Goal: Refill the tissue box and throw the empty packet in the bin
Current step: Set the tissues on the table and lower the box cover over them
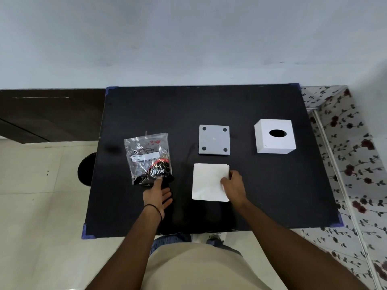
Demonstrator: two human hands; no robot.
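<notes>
A clear plastic tissue packet (149, 158) with black and red print lies flat at the left of the black table (167, 109). My left hand (157, 195) is open, with one fingertip touching the packet's near edge. A white stack of tissues (207, 182) lies at the table's middle front. My right hand (233, 186) rests on the stack's right edge, thumb on top and fingers around the side. The white cube tissue box (274, 136) stands at the right with its oval opening facing up. Its grey base plate (214, 140) with four dark pads lies apart, left of the box.
A black round object (84, 171), possibly a bin, shows on the tiled floor past the table's left edge. A flower-patterned surface (356, 164) runs along the right side. A dark wooden panel (50, 114) stands at the back left, and a pale wall lies behind.
</notes>
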